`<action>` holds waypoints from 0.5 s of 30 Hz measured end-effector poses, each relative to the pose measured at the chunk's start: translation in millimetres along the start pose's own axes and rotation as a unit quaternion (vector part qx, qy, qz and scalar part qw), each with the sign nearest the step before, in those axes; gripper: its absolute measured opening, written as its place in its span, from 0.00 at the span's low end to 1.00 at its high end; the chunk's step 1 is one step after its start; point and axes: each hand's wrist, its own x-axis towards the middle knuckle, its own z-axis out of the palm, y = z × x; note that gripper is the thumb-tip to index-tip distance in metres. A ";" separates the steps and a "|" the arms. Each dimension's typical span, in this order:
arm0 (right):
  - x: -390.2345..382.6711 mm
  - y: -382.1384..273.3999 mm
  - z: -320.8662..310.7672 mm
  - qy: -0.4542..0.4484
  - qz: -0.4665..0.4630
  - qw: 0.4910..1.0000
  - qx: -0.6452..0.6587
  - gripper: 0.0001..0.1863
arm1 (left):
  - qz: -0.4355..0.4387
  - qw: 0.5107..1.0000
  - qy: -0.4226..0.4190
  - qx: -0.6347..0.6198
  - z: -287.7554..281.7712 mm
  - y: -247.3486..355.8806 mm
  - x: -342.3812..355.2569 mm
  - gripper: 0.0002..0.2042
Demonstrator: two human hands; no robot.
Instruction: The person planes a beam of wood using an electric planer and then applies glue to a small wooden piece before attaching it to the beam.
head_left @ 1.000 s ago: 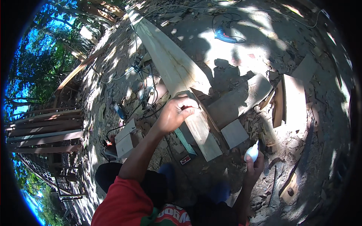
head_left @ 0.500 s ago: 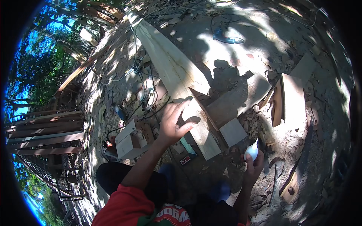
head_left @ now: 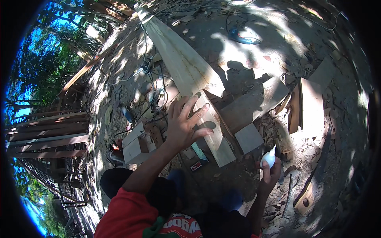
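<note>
A long wooden board (head_left: pixel 174 55) stretches from the far upper left toward me, with a notch cut in its right side and a narrow near end. My left hand (head_left: pixel 185 122) is over that narrow part, its fingers spread and holding nothing; whether the fingertips touch the wood I cannot tell. On the right, my right hand (head_left: pixel 271 173) is wrapped round a small white squeeze bottle (head_left: pixel 268 158), whose pointed nozzle is tilted upward. A small wooden block (head_left: pixel 249 138) lies between the board's near end and the bottle.
A blue corded power tool (head_left: pixel 243 37) lies on the far ground. Wooden blocks stand at the right (head_left: pixel 311 105) and left (head_left: pixel 135 146). Tangled cables (head_left: pixel 147 67) run left of the board. A handsaw (head_left: pixel 305 198) lies at the lower right, a small red box (head_left: pixel 196 166) near my feet.
My left hand's fingers have spread wider and the hand has shifted slightly right. My right hand still holds the bottle. The whole view has shifted a little.
</note>
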 end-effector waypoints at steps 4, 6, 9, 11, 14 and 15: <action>4.6 7.8 -10.5 0.024 -0.009 0.999 -0.023 0.19 | -0.014 0.998 -0.058 0.033 -6.4 11.7 -1.7 0.37; 6.0 6.2 -8.1 0.041 -0.006 0.999 -0.020 0.19 | -0.034 0.997 -0.064 0.040 -6.4 4.6 0.2 0.37; 8.3 5.9 -9.2 0.025 0.004 1.000 -0.004 0.19 | -0.044 0.997 -0.067 -0.011 -8.1 7.9 -3.0 0.36; 11.0 5.8 -11.0 0.038 0.004 0.999 0.001 0.18 | -0.037 0.996 -0.074 -0.013 -10.5 15.6 -0.1 0.36; 17.3 1.0 -13.6 0.040 -0.004 0.999 0.002 0.18 | -0.077 0.993 -0.083 0.018 -5.1 14.2 6.0 0.36; 19.8 -4.1 -11.5 0.041 -0.010 0.999 0.000 0.17 | -0.097 0.991 -0.085 0.032 -2.3 11.1 6.8 0.37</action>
